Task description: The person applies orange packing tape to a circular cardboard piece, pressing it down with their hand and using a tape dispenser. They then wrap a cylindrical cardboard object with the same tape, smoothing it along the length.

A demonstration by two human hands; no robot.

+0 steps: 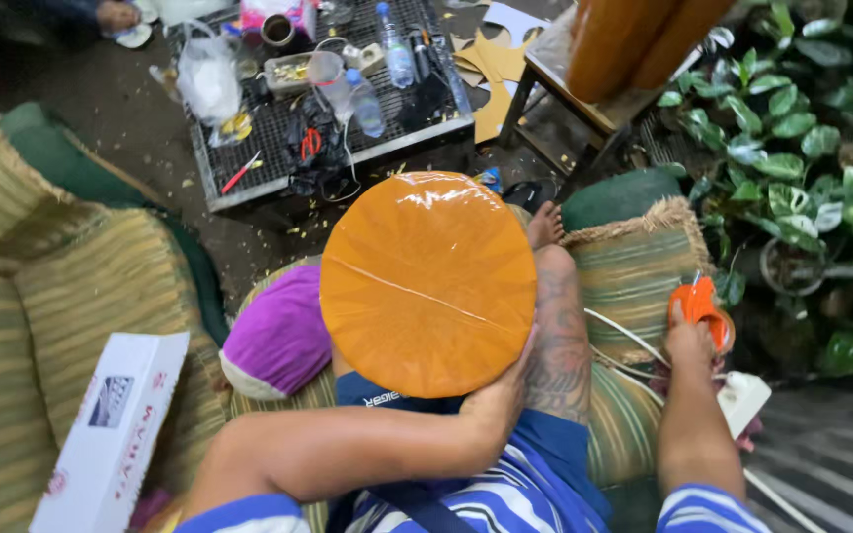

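Note:
My left hand grips the lower right edge of a large round orange disc wrapped in clear film, held flat over my lap. My right hand reaches out to the right and closes on orange-handled scissors lying on a striped cushion. A purple rounded cap-like piece lies just left of the disc. My leg stretches forward under the disc's right edge.
A wire-mesh low table ahead carries plastic bottles, a bag, red scissors and small tools. Cardboard cut-outs lie behind it. A wooden stool holds orange rolls. Leafy plants fill the right. A white box rests on striped cushions at left.

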